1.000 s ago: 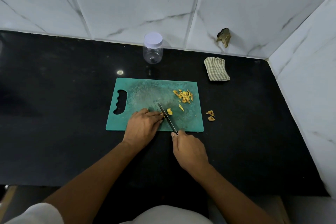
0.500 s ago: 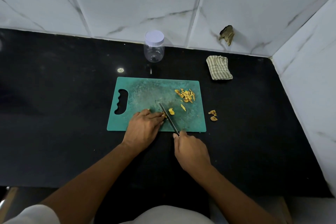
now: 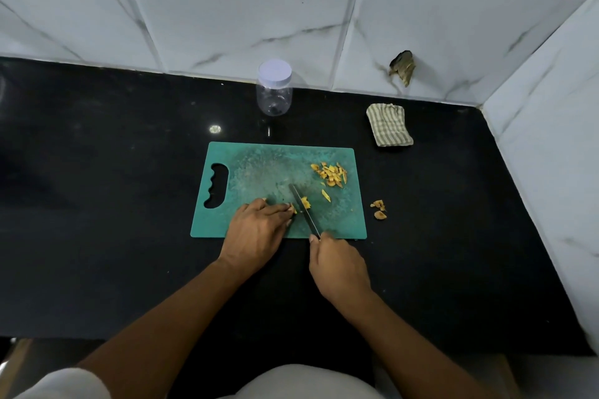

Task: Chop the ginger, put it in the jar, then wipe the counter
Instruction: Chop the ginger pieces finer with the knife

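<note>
A green cutting board (image 3: pixel 259 172) lies flat on the black desk (image 3: pixel 97 204) at the centre of the frame, its cut-out handle at the left end. The left hand (image 3: pixel 256 230) rests on the board's lower edge, fingers curled and pressed together, their tips pinning a small piece of ginger (image 3: pixel 293 208) that is mostly hidden under them. The right hand (image 3: pixel 338 266), just below the board's lower edge, is closed around the handle of a knife (image 3: pixel 303 209); the handle itself is covered by the hand. The dark blade slants up and to the left across the board, lying right beside the left fingertips, with a freshly cut yellow slice (image 3: pixel 305 202) touching its right side.

A loose pile of chopped ginger (image 3: pixel 330 173) sits in the board's upper right part, and a single sliver (image 3: pixel 325 195) lies between that pile and the blade. Off the board, just beside its right edge, a few brownish scraps (image 3: pixel 378 208) lie on the desk.

Above the board, near the tiled wall (image 3: pixel 227 10), a clear plastic jar (image 3: pixel 274 95) stands upright with its pale lid on; it looks empty. At the upper right, a folded striped cloth (image 3: pixel 389 125) lies on the desk, well apart from the board. No label, brand or writing can be read on the jar, the board, the knife or the cloth.
</note>
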A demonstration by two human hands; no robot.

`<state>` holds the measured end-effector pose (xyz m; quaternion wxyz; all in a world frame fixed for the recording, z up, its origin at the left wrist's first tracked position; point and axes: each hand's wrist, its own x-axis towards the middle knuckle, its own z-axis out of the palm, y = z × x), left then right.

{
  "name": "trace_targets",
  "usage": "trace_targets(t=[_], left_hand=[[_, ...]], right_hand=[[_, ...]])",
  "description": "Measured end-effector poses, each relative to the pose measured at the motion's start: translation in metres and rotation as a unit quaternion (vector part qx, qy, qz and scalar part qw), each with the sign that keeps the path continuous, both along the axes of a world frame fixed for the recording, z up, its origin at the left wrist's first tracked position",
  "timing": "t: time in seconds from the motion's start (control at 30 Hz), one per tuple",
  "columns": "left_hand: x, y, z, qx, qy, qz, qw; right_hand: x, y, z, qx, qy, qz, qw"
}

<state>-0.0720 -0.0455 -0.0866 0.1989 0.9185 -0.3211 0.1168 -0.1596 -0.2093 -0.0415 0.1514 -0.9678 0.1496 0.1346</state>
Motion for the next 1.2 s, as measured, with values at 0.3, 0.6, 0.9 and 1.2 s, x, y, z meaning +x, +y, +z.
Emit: trace_targets(t=[0.3,0.6,0.9,1.2], left_hand=[[-0.003,-0.001,0.003,0.022,0.014,0.011,1.000],[-0.005,-0.001,0.002,0.026,0.015,0.015,0.999],[-0.005,0.001,0.000,0.038,0.008,0.008,0.999],[-0.007,0.000,-0.002,0.035,0.021,0.015,0.999]], right_hand=[[-0.013,-0.004,-0.002,-0.003,-0.034,0.051,0.998],[-0.012,-0.003,-0.003,-0.013,-0.028,0.058,0.998],[-0.010,-0.001,-0.001,-0.031,-0.006,0.058,0.998],[-0.004,0.004,-0.001,-0.027,-0.009,0.020,0.999]])
